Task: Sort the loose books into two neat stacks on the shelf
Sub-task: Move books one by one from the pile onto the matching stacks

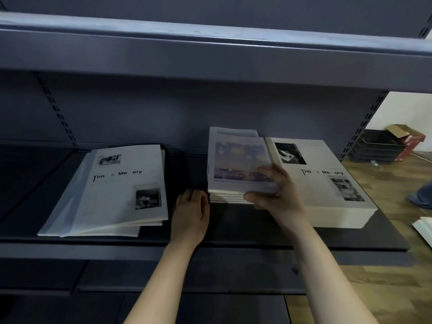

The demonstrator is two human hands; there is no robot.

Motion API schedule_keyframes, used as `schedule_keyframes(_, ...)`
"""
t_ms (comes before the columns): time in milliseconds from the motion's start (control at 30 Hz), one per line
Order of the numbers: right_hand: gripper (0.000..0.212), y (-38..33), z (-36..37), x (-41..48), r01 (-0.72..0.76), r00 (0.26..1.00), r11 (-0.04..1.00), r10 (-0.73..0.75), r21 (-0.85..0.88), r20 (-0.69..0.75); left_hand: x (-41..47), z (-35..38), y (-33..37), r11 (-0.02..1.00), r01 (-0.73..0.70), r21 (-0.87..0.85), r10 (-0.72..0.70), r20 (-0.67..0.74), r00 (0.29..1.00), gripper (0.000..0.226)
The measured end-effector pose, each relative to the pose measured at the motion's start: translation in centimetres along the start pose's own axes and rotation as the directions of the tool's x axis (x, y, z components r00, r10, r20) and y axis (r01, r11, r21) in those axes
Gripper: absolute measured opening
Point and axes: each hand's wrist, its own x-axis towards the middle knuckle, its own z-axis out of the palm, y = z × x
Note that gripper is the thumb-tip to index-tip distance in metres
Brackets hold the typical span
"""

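Dark metal shelf (233, 225) fills the frame from left to right, seen from above and in front, in dim light. At its centre, slightly right, sits a stack of books with a colourful, blurred picture on the top cover (236, 164), squared up and set back toward the rear panel. The right hand (278, 192) grips this stack at its near right corner: the thumb (251, 197) presses along the front edge while the fingers (266, 171) curl over the top cover. The left hand (190, 213) lies on the shelf just beside the stack's near left corner, fingers held together and pointing toward the back; shadow hides whether they touch the books. Touching the stack's right side is a taller stack of white books (327, 188) whose cover reads "Time & Memory". Well apart, at centre left, a few loose books (121, 190) with the same title lie fanned and uneven. An upper shelf (210, 50) spans the top of the frame. At far right are a wooden floor (385, 277), black wire trays (376, 146) and an open cardboard box (406, 136).
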Motion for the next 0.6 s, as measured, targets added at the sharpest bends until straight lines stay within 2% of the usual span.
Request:
schedule_keyframes(67,0.066,0.2,0.0,0.2,0.029,1.0,0.999,-0.029,-0.033,-0.002,0.1,0.2,0.0,0.999,-0.011,0.031,0.012,-0.004,1.0,0.02)
schedule_keyframes(167,0.051,-0.4,0.4,0.3,0.052,0.998,0.999,-0.052,0.008,-0.023,0.2,0.3,-0.2,0.999,-0.017,0.044,0.017,-0.012,1.0,0.019)
schedule_keyframes(333,0.049,-0.8,1.0,0.9,0.062,0.997,0.995,-0.058,0.084,-0.049,0.1,0.4,-0.2,0.995,-0.028,0.099,0.032,-0.032,0.999,0.019)
schedule_keyframes(600,0.046,-0.3,1.3,2.4,0.049,0.998,0.996,-0.047,0.068,-0.035,0.4,0.5,-0.4,0.998,-0.02,0.065,0.023,-0.058,0.998,0.017)
